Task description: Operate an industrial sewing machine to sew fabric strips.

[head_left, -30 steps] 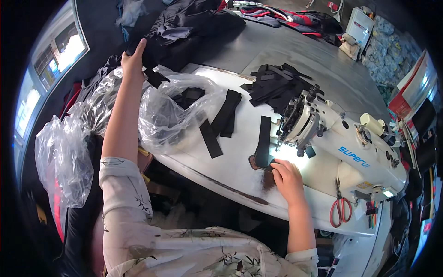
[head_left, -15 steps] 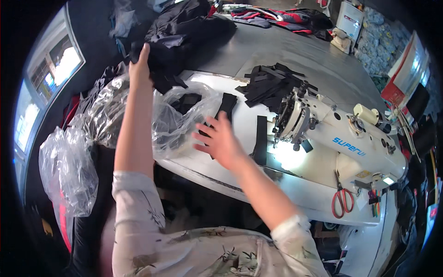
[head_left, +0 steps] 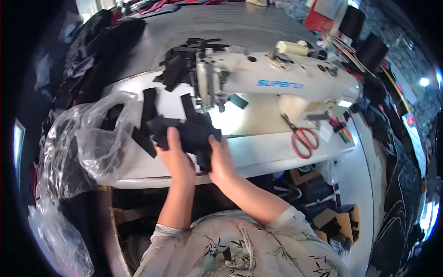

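I cannot see the fingertips of my left hand (head_left: pixel 177 159) or right hand (head_left: pixel 221 161); they go under the black cloth (head_left: pixel 187 134). The needle of the sewing machine (head_left: pixel 277 83) is lost in lamp glare. At nine o'clock, the plastic bag (head_left: pixel 92 138) blurs what lies inside it.

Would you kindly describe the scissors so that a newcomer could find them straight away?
Start at the white sewing machine on the white table. Just in front of its right-hand column, to the right of both hands, lie the scissors, flat on the tabletop. Their red loop handles set them apart from the black fabric pieces around.
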Demonstrator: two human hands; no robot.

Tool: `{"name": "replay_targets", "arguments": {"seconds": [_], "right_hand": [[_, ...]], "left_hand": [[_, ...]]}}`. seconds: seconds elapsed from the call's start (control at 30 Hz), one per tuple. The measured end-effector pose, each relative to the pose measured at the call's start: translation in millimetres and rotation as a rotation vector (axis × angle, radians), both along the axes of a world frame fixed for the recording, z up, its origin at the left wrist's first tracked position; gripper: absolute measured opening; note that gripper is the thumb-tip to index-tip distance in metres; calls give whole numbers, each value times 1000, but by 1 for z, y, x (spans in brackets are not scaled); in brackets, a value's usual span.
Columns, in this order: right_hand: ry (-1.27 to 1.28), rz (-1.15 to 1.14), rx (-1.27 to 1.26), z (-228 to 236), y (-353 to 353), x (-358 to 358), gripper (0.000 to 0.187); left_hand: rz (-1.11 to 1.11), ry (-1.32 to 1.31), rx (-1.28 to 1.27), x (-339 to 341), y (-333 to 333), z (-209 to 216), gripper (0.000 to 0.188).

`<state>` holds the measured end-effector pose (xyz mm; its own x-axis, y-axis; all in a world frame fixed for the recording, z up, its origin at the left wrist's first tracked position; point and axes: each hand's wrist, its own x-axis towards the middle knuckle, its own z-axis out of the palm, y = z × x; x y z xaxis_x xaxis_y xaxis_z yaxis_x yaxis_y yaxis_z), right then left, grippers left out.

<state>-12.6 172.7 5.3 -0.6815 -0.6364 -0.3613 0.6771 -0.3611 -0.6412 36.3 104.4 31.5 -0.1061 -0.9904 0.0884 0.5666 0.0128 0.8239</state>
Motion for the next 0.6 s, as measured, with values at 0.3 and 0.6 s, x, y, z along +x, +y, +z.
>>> {"name": "replay_targets", "arguments": {"seconds": [0.3,0.6], "right_hand": [[628,-106,530,-44,102,-177,32],[1229,-207,787,-33,141,-214,58]], "left_hand": [[-394,-212,-73,-113,78,-35,47],[-430,-646,-546,-114,71,-58,105]]}}
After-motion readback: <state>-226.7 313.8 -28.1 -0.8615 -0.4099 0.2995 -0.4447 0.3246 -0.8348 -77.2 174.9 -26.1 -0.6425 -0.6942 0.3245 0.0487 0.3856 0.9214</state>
